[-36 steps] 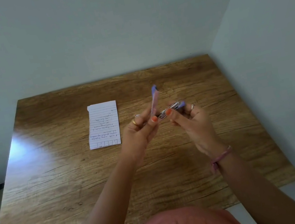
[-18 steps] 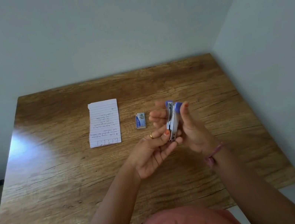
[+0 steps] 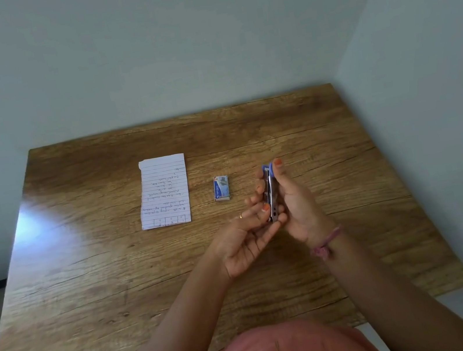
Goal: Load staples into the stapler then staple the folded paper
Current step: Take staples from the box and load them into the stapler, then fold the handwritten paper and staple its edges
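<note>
A brown wood-grain table stands in a corner of pale grey-green walls, and I look down on it from the head camera. My right hand holds a small blue and silver metal stapler upright above the table's right half, fingers and thumb curled round it, the blue end pointing toward the far edge. My left hand lies palm up just below it, thumb and fingertips touching the stapler's lower end; I cannot tell whether they pinch it. The stapler looks closed, but whether staples are inside is hidden. A small blue and white cardboard staple box lies near the table's middle, just left of the hands. The folded, lined white paper with handwriting lies flat left of the box, well apart from the stapler, nearer the far edge. I judge loading is finished or nearly so; stapling the paper is not yet done.
</note>
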### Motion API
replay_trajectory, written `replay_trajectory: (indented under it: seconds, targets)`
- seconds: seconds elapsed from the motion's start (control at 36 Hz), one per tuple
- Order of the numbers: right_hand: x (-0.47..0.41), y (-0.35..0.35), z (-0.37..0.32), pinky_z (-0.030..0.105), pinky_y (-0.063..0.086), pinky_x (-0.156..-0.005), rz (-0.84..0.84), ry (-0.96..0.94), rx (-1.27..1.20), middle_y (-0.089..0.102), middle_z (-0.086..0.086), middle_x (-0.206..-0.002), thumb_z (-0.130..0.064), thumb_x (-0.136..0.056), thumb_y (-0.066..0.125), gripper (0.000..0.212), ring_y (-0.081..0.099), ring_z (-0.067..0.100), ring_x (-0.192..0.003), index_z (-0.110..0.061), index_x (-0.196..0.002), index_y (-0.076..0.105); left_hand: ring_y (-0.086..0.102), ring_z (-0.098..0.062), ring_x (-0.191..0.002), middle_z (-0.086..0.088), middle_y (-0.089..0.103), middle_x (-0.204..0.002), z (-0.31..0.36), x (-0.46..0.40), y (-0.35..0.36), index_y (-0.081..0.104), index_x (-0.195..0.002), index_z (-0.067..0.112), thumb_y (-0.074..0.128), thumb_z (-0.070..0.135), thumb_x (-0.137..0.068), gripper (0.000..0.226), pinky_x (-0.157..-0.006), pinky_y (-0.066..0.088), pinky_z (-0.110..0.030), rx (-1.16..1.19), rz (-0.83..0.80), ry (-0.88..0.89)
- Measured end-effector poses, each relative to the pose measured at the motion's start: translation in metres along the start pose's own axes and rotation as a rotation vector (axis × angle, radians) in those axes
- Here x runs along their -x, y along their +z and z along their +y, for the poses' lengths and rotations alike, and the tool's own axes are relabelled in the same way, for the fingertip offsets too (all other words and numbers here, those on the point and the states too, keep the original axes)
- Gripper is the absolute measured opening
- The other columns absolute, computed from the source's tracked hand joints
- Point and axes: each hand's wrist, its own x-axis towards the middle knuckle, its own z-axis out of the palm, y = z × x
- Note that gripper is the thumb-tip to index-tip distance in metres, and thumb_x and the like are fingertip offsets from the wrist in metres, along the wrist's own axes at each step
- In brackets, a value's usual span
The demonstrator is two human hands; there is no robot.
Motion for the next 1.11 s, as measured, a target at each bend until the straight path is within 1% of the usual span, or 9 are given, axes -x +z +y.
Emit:
replay_trajectory:
  seconds: [0.11, 0.31, 0.47, 0.64, 0.72, 0.83, 0.94, 1.03, 1.11]
  targets:
    - [0.0, 0.002, 0.002, 0.033, 0.057, -0.069, 0.057, 0.006, 0.025, 0.062, 0.001, -0.067, -0.05, -0.093, 0.048, 0.044, 0.064, 0.021, -0.069, -0.009, -0.094, 0.065, 0.074, -0.027, -0.087, -0.023, 0.072, -0.099, -0.003, -0.002, -0.001, 0.076, -0.094, -0.003, 0.065, -0.002, -0.078, 0.019, -0.069, 0.061, -0.027, 0.002, 0.012, 0.004]
    - [0.0, 0.005, 0.002, 0.03, 0.057, -0.055, 0.009, -0.047, 0.064, 0.065, 0.002, -0.068, -0.05, -0.088, 0.054, 0.041, 0.066, 0.017, -0.061, -0.011, -0.091, 0.067, 0.073, -0.027, -0.089, -0.024, 0.071, -0.102, -0.003, 0.001, -0.001, 0.075, -0.094, -0.003, 0.063, -0.002, -0.08, 0.019, -0.075, 0.06, -0.029, 0.032, -0.001, 0.027]
    - [0.001, 0.001, 0.003, 0.032, 0.056, -0.075, -0.06, -0.066, 0.112, 0.068, 0.002, -0.082, -0.057, -0.084, 0.054, 0.052, 0.065, 0.014, -0.076, -0.013, -0.106, 0.068, 0.074, -0.025, -0.086, -0.022, 0.072, -0.098, -0.002, 0.003, -0.004, 0.07, -0.101, -0.005, 0.059, 0.0, -0.082, 0.022, -0.071, 0.06, -0.027, 0.078, -0.027, 0.051]
    - [0.004, 0.003, 0.008, 0.024, 0.055, -0.071, -0.073, -0.075, 0.211, 0.073, 0.001, -0.089, -0.038, -0.082, 0.065, 0.029, 0.068, 0.012, -0.085, -0.02, -0.105, 0.07, 0.074, -0.02, -0.087, -0.017, 0.074, -0.096, -0.004, 0.005, -0.006, 0.078, -0.081, 0.001, 0.059, 0.003, -0.082, 0.019, -0.071, 0.059, -0.025, 0.075, -0.048, 0.095]
    - [0.002, 0.003, 0.009, 0.024, 0.055, -0.069, -0.033, -0.08, 0.199, 0.073, 0.0, -0.088, -0.034, -0.082, 0.068, 0.029, 0.069, 0.012, -0.084, -0.016, -0.105, 0.068, 0.073, -0.021, -0.089, -0.019, 0.073, -0.1, -0.004, 0.006, -0.007, 0.075, -0.091, -0.001, 0.056, 0.006, -0.089, 0.02, -0.072, 0.06, -0.025, 0.046, -0.03, 0.132]
    - [-0.003, 0.003, 0.006, 0.026, 0.055, -0.064, 0.03, -0.08, 0.191, 0.071, 0.001, -0.081, -0.038, -0.081, 0.068, 0.024, 0.066, 0.013, -0.074, -0.016, -0.09, 0.071, 0.073, -0.02, -0.092, -0.02, 0.072, -0.106, 0.001, 0.007, -0.007, 0.064, -0.108, -0.001, 0.055, 0.012, -0.096, 0.02, -0.069, 0.059, -0.024, -0.123, 0.045, 0.182]
    - [-0.015, 0.0, -0.001, 0.024, 0.055, -0.066, 0.167, -0.106, 0.233, 0.071, -0.002, -0.074, -0.032, -0.091, 0.064, 0.021, 0.066, 0.009, -0.068, -0.011, -0.096, 0.068, 0.074, -0.018, -0.084, -0.015, 0.075, -0.098, 0.01, 0.012, -0.012, 0.06, -0.113, -0.003, 0.056, 0.016, -0.097, 0.025, -0.066, 0.057, -0.021, -0.475, 0.162, 0.19]
    - [-0.025, -0.006, -0.01, 0.029, 0.052, -0.063, 0.34, -0.114, 0.514, 0.068, 0.002, -0.069, -0.039, -0.086, 0.069, 0.033, 0.063, 0.014, -0.066, -0.006, -0.087, 0.07, 0.073, -0.013, -0.079, -0.007, 0.076, -0.093, 0.023, 0.019, -0.021, 0.063, -0.108, 0.005, 0.056, 0.015, -0.097, 0.016, -0.065, 0.056, -0.02, -0.72, 0.257, 0.281]
    - [-0.034, -0.01, -0.015, 0.029, 0.042, -0.056, 0.399, -0.191, 0.891, 0.061, 0.009, -0.067, -0.046, -0.082, 0.069, 0.048, 0.056, 0.017, -0.061, 0.001, -0.074, 0.065, 0.071, -0.009, -0.073, -0.005, 0.074, -0.089, 0.039, 0.027, -0.031, 0.065, -0.106, 0.008, 0.056, 0.012, -0.096, 0.014, -0.064, 0.054, -0.018, -0.868, 0.375, 0.416]
